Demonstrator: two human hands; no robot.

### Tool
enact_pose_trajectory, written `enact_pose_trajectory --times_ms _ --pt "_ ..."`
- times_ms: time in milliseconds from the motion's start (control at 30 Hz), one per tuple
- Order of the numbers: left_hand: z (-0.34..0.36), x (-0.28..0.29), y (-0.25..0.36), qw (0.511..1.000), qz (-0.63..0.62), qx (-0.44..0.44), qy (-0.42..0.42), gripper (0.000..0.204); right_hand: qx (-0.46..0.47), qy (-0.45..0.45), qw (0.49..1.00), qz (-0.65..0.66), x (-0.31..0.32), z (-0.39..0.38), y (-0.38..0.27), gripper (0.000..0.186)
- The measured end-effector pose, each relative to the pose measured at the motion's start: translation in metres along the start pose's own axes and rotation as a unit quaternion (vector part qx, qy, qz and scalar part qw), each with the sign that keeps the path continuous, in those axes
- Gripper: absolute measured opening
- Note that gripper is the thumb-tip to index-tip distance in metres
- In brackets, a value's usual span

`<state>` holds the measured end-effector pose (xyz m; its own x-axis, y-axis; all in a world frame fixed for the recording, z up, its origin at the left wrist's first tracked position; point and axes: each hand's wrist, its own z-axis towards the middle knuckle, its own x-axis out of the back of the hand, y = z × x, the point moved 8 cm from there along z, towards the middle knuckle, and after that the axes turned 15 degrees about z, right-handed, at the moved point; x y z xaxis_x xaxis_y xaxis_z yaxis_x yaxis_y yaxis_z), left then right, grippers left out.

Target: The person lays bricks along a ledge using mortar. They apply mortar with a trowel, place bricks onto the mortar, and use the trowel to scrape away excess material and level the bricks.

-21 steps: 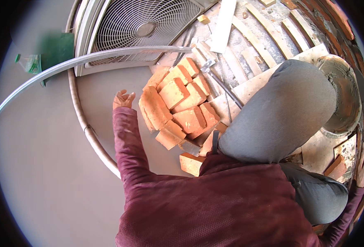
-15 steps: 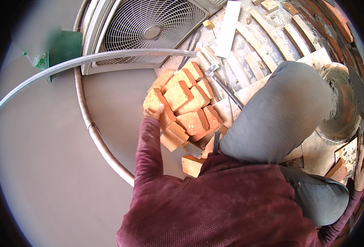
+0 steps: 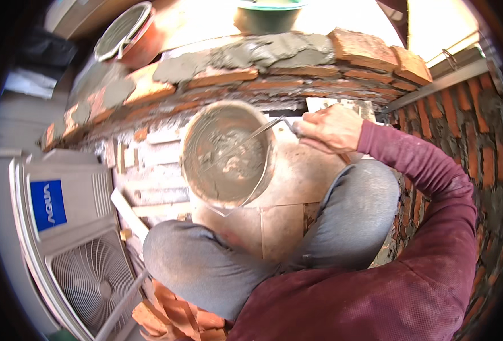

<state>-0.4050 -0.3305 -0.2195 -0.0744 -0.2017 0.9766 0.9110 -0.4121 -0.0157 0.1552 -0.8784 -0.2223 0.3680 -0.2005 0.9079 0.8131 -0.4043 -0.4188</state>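
- One white outdoor air-conditioner unit (image 3: 63,227) fills the lower left, its round fan grille facing up; a pile of orange bricks (image 3: 172,318) lies just beside it, near the person's grey-trousered knee (image 3: 200,261).
- Left hand: not in view, so I cannot tell what it is doing.
- Middle of the view: a round bucket (image 3: 226,153) of wet grey mortar sits on pale tiles (image 3: 280,221) between the knees and the low brick wall (image 3: 234,74), whose top course is spread with fresh mortar.
- Trowel (image 3: 245,142): its blade lies in the mortar, its long axis running from the lower left up to the right, with the tip pointing down-left into the bucket and the handle toward the hand.
- Right hand (image 3: 331,128): fingers curled tight round the trowel handle, just past the bucket's right rim.
- Risk, as I judge it: the bucket looks tilted toward the person, so a hard scoop against its near wall could tip it and slop mortar onto the tiles or trousers.
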Motion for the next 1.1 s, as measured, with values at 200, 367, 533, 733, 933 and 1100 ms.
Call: enact_pose_trajectory --times_ms 200,367,533,733,933,1100 --pt "0.09 0.065 0.247 0.923 -0.107 -0.366 0.044 0.094 -0.194 0.245 0.931 0.19 0.04 -0.071 0.022 0.03" --pt "0.098 0.114 0.562 0.737 -0.156 -0.655 0.06 0.09 -0.327 0.505 0.726 0.332 0.042 -0.184 0.034 0.028" --pt "0.007 0.131 0.764 0.569 -0.181 -0.799 0.07 0.092 -0.363 0.604 0.578 0.411 0.011 -0.248 -0.001 0.028" --pt "-0.061 0.096 0.864 0.555 -0.174 -0.813 -0.005 0.09 -0.435 0.56 0.583 0.397 -0.004 -0.279 -0.012 0.026" --pt "-0.079 0.073 0.89 0.561 -0.17 -0.809 -0.05 0.086 -0.42 0.548 0.613 0.383 0.015 -0.275 0.001 0.032" --pt "-0.08 0.056 0.9 0.564 -0.156 -0.809 -0.06 0.086 -0.357 0.562 0.592 0.454 0.02 -0.26 0.019 0.037"
